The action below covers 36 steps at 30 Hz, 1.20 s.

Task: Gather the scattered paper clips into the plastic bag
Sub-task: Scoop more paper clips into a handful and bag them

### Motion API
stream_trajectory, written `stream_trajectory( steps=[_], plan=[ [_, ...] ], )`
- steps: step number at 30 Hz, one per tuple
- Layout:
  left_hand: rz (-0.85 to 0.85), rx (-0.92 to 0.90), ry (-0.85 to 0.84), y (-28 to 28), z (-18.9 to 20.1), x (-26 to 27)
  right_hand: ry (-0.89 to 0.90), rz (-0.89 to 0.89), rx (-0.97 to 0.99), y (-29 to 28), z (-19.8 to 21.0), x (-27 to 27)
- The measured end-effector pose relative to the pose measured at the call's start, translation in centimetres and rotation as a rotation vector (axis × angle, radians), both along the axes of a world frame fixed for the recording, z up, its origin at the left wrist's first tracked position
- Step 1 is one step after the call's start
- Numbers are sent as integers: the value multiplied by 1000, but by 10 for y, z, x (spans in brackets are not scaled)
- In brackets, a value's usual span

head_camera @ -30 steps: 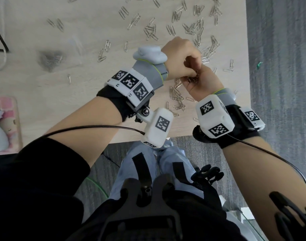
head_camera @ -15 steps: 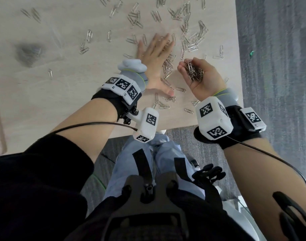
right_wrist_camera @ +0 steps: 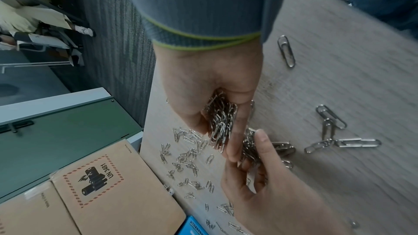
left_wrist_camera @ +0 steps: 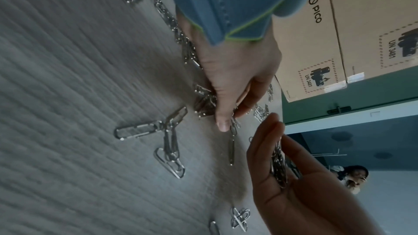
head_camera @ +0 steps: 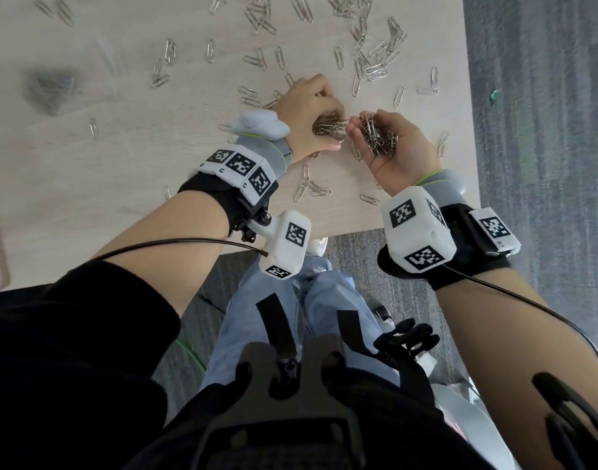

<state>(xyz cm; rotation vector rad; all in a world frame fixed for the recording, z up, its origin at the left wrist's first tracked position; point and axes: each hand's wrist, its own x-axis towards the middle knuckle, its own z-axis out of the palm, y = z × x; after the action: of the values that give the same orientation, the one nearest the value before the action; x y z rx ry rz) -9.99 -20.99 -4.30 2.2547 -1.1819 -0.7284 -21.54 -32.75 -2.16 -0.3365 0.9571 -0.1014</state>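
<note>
Left hand (head_camera: pixel 307 111) clutches raked paper clips (head_camera: pixel 328 127); tip them slowly into the cupped right hand (head_camera: pixel 397 149), already holding a heap

Left hand (left_wrist_camera: pixel 233 78): thumb and a finger pinch a small bunch of paper clips (left_wrist_camera: pixel 204 104) against the counter (left_wrist_camera: pixel 68 78); one clip (left_wrist_camera: pixel 231 146) dangles from the grip.
Right hand (left_wrist_camera: pixel 294 185): lower right, cupped, fingers loosely curled round a pile of clips (left_wrist_camera: pixel 279 165).
Loose clips: three (left_wrist_camera: pixel 167 142) overlap left of the hands; more lie farther off.
Sleeve: blue cuff (left_wrist_camera: pixel 226 3) with green edge.
Background: cardboard boxes (left_wrist_camera: pixel 328 45) printed "PICO" and "UN 3481".
</note>
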Motion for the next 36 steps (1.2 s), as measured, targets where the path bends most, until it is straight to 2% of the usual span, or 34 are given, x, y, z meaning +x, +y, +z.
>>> stream_trajectory(
  steps=[7,12,16,20,24,29,36],
  plan=[
    [-102,119,-51,-11,10,7,15,-11,-7,1,-4,-3],
    [-58,134,-27,-8,13,10,20,-5,13,1,-2,0],
    [37,72,49,1,18,13,25,-8,24,3,-1,4],
    [177,-43,197,10,32,20,38,17,12,9,3,11],
    [197,-138,274,10,54,26,34,72,10,18,8,23],
    [74,-173,289,13,78,31,-72,203,-56,38,22,51],
    [-7,-164,127,36,83,55,-91,329,-83,68,36,90]
  ],
)
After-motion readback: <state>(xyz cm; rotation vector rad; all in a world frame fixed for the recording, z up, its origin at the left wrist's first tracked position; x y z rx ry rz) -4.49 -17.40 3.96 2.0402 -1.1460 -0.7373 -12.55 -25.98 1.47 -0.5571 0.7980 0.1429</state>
